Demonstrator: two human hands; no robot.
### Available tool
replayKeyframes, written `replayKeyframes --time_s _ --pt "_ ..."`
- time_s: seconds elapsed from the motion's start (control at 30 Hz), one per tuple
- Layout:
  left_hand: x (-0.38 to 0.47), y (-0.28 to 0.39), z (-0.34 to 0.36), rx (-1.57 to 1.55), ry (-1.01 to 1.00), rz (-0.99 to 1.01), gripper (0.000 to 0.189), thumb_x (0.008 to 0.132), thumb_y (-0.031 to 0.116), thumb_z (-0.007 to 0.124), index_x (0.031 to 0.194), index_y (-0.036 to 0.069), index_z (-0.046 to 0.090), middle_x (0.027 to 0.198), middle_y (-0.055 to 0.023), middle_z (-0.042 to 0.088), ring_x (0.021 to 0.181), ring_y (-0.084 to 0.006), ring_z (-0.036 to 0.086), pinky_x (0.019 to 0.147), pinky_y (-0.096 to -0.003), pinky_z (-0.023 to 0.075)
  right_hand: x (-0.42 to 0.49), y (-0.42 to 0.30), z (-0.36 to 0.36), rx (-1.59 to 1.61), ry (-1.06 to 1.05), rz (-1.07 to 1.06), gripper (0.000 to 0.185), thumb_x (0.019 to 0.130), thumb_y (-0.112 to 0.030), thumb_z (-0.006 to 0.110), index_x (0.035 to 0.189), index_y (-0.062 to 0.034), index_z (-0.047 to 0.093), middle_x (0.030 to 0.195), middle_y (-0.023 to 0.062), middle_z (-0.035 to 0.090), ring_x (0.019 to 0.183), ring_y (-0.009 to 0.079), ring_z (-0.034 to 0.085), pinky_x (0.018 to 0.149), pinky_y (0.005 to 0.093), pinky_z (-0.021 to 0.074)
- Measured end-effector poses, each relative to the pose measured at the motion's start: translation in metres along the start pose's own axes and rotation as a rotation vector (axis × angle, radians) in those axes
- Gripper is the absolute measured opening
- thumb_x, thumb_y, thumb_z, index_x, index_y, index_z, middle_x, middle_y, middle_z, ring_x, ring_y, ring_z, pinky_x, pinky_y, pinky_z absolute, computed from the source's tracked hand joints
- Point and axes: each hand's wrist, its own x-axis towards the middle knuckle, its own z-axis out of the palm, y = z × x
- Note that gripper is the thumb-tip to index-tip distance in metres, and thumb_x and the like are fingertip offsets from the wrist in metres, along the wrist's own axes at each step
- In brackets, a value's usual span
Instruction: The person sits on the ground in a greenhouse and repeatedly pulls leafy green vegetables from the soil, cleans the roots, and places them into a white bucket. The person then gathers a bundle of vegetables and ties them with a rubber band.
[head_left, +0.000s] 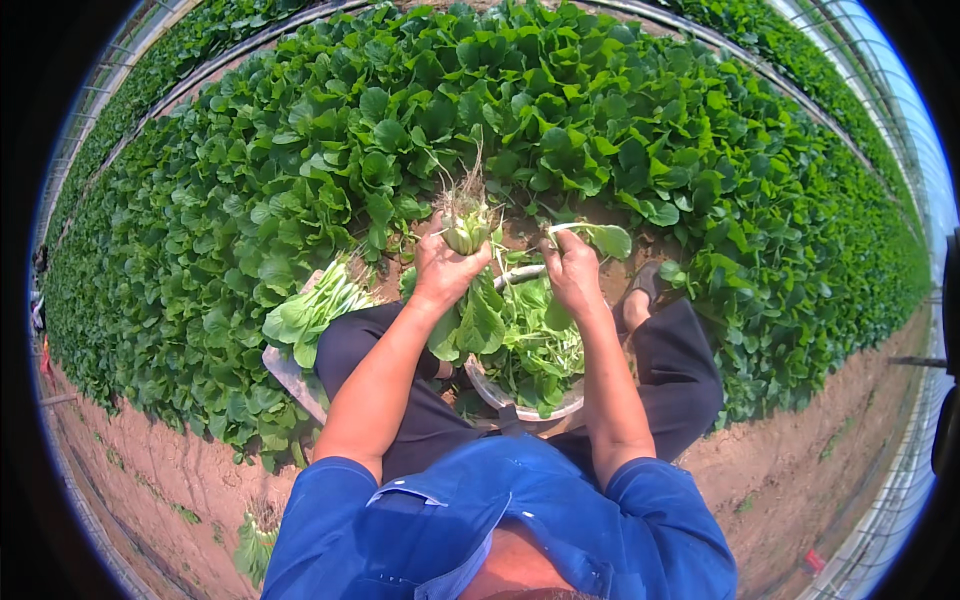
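My left hand (448, 264) grips a bunch of leafy greens (466, 234) by the pale stems. Its thin roots point away from me, and its broad leaves hang down below the hand. To the right, my right hand (574, 271) pinches a small leafy stalk (612, 240) with a white stem, its leaf sticking out to the right. Below both hands, between my legs, stands a round basin (489, 388) holding loose leaves and stems. My right forearm hides part of its rim.
A pile of greens (330, 304) lies on a flat board (286, 379) by my left knee. Dense leafy plants (480, 82) grow ahead and to both sides. Behind me on bare soil (757, 484) lies another rooted bunch (256, 546). A greenhouse wall (911, 142) curves at the right.
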Motion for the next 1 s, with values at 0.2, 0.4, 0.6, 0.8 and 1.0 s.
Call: replayKeyframes --time_s 0.2,0.4,0.6,0.8,1.0 --pt "-0.003 0.010 0.001 -0.311 -0.220 -0.140 0.031 0.082 0.014 0.076 0.110 0.004 0.069 0.097 0.0003 0.068 0.087 -0.0095 0.061 0.078 -0.0272 0.0506 -0.022 -0.048 -0.024 -0.060 -0.095 -0.079 0.016 0.094 -0.016 0.062 0.092 -0.0011 0.060 0.070 0.0171 0.059 0.063 0.0315 0.058 0.062 0.0394 0.0459" --pt "0.004 0.027 -0.014 -0.065 -0.312 0.067 0.026 0.081 0.016 0.075 0.102 0.003 0.068 0.096 0.0005 0.067 0.086 -0.0105 0.060 0.078 -0.0286 0.0508 -0.042 -0.121 -0.085 -0.326 -0.382 -0.117 0.028 0.090 -0.033 0.067 0.090 -0.0059 0.063 0.068 0.0164 0.063 0.067 0.0360 0.063 0.058 0.0459 0.0433" --pt "-0.004 0.033 -0.015 -0.382 -0.484 -0.045 0.043 0.077 0.007 0.077 0.117 0.003 0.061 0.103 0.0003 0.065 0.090 -0.0084 0.058 0.081 -0.0269 0.0502 -0.050 -0.119 -0.088 -0.431 -0.696 -0.095 0.032 0.096 -0.032 0.057 0.107 -0.0025 0.058 0.082 0.0239 0.063 0.082 0.0436 0.061 0.070 0.0508 0.0410" --pt "-0.013 0.033 -0.005 -0.394 -0.590 -0.034 0.044 0.079 0.013 0.077 0.119 0.002 0.062 0.104 -0.0020 0.067 0.091 -0.0101 0.060 0.082 -0.0280 0.0506 -0.039 -0.084 -0.017 0.030 0.136 -0.187 0.029 0.100 -0.028 0.055 0.109 -0.0006 0.056 0.085 0.0178 0.062 0.074 0.0294 0.062 0.067 0.0380 0.0480" --pt "-0.012 0.031 -0.003 -0.297 -0.552 -0.059 0.049 0.078 0.017 0.079 0.121 0.001 0.061 0.111 -0.0053 0.066 0.098 -0.0122 0.059 0.089 -0.0309 0.0494 -0.031 -0.068 0.022 0.502 0.389 -0.077 0.026 0.104 -0.026 0.048 0.106 -0.0023 0.058 0.101 0.0050 0.061 0.091 0.0174 0.057 0.083 0.0297 0.0456"
